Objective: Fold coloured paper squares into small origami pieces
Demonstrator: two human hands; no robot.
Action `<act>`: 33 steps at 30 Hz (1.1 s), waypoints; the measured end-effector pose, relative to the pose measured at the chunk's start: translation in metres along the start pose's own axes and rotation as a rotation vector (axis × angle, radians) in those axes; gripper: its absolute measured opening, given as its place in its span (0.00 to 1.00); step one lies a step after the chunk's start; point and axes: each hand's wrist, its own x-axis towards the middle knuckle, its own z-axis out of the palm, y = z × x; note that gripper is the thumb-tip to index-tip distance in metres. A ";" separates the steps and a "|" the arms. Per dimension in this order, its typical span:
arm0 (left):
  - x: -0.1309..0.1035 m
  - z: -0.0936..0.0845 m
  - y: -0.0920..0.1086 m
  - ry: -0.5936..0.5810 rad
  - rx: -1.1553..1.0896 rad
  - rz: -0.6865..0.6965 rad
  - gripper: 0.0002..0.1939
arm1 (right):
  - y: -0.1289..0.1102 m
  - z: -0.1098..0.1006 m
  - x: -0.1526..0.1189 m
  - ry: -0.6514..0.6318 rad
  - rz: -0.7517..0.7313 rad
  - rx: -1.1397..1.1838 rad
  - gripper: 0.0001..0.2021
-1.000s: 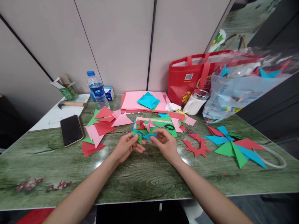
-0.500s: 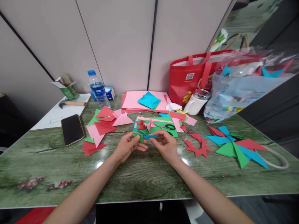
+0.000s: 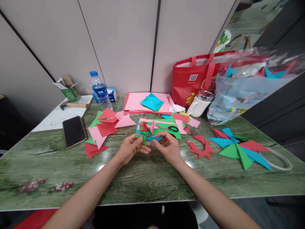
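My left hand pinches a small folded green paper piece between thumb and fingers. Beside it, my right hand grips a folded blue paper piece by its right end. The two pieces meet or overlap between the hands; whether they are joined I cannot tell. Just beyond lie small red and pink folded pieces and black-handled scissors on green paper sheets. To the right of my right hand rests a ring of folded red paper.
Folded red and pink paper pieces lie at left, near a phone, a hammer and a water bottle. A white mug, red bag and multicoloured paper star occupy the right. Pink sheets lie behind.
Both hands keep hold of the same paper pieces, with hardly any movement. The view has shifted very slightly.
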 end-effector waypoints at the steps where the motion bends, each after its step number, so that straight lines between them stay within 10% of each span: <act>1: 0.000 0.000 0.000 -0.001 0.001 0.000 0.11 | 0.000 0.000 0.000 -0.009 -0.005 -0.005 0.05; 27: 0.002 0.001 -0.004 0.047 0.077 0.016 0.12 | 0.005 -0.002 0.004 -0.082 0.266 0.216 0.09; 33: 0.004 0.001 -0.003 0.120 0.024 -0.030 0.16 | 0.001 0.001 0.001 -0.089 0.098 0.016 0.06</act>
